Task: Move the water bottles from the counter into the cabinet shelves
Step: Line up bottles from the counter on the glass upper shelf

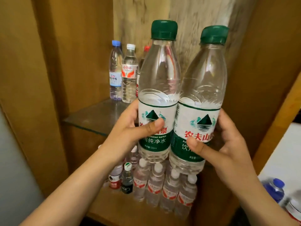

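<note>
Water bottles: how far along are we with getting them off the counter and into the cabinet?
Well along. Done: three bottles stand at the back of the glass shelf, and rows of small bottles fill the lower shelf. In hand: the left hand and right hand each hold a green-capped bottle upright before the cabinet. Left: at least a blue-capped bottle and another beside it on the white counter.

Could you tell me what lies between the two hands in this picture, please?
In the head view, two green-capped bottles stand side by side between them: the left hand grips the left bottle, the right hand grips the right bottle.
</note>
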`<control>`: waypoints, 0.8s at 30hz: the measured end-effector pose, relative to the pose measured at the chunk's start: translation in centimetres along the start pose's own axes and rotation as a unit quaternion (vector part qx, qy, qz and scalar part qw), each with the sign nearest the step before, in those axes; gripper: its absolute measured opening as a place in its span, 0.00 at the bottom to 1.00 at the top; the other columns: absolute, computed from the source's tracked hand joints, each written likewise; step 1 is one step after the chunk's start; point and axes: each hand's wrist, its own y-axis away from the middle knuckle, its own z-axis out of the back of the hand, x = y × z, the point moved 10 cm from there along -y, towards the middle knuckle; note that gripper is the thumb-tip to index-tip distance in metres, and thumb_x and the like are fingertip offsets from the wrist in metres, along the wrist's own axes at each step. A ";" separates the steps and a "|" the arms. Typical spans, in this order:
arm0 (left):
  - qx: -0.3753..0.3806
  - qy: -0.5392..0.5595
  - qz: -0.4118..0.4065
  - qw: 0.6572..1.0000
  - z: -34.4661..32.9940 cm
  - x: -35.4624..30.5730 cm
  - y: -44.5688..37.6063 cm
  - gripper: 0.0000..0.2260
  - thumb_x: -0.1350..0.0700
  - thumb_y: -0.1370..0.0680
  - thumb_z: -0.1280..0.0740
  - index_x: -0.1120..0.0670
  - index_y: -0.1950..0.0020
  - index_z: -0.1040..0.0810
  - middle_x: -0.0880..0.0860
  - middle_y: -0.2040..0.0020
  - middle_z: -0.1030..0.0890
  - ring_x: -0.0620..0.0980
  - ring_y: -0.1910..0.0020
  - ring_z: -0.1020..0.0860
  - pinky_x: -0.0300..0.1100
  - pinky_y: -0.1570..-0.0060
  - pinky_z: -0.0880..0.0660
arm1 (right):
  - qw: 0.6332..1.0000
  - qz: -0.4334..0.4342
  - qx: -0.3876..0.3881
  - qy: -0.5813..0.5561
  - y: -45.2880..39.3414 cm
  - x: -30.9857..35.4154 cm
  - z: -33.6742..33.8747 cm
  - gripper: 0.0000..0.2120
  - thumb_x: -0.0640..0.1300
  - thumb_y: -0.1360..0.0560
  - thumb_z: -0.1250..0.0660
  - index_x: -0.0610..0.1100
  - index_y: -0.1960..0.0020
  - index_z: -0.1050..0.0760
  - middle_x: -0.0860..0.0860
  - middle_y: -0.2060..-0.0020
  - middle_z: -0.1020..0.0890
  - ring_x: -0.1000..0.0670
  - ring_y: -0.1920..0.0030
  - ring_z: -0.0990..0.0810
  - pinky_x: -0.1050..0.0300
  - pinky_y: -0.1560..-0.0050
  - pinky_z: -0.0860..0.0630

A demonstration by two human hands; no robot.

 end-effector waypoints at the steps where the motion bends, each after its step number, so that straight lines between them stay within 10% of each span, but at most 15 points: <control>1: 0.002 0.000 0.001 1.000 0.1 0.2 -0.6 0.23 0.59 0.34 0.29 0.54 0.40 0.28 0.47 0.47 0.17 0.44 0.48 0.19 0.33 0.55 0.24 | 1.000 0.000 -0.007 0.014 -0.5 -0.3 0.1 0.33 0.51 0.37 0.25 0.55 0.34 0.33 0.65 0.44 0.21 0.64 0.44 0.23 0.73 0.53 0.25; 19: 0.052 -0.030 0.042 0.997 1.4 3.3 -5.6 0.25 0.59 0.33 0.32 0.59 0.36 0.30 0.52 0.44 0.19 0.45 0.48 0.19 0.34 0.55 0.23 | 0.973 -0.093 -0.061 0.204 -3.8 -4.7 0.5 0.31 0.69 0.41 0.30 0.72 0.42 0.39 0.76 0.48 0.25 0.68 0.44 0.26 0.50 0.40 0.26; 24: 0.073 -0.041 0.061 0.995 1.5 4.2 -7.2 0.28 0.61 0.34 0.31 0.60 0.34 0.32 0.55 0.42 0.20 0.48 0.45 0.20 0.37 0.52 0.22 | 0.958 -0.129 -0.061 0.247 -5.2 -6.2 0.9 0.35 0.57 0.37 0.26 0.63 0.36 0.40 0.74 0.52 0.27 0.58 0.44 0.24 0.46 0.40 0.27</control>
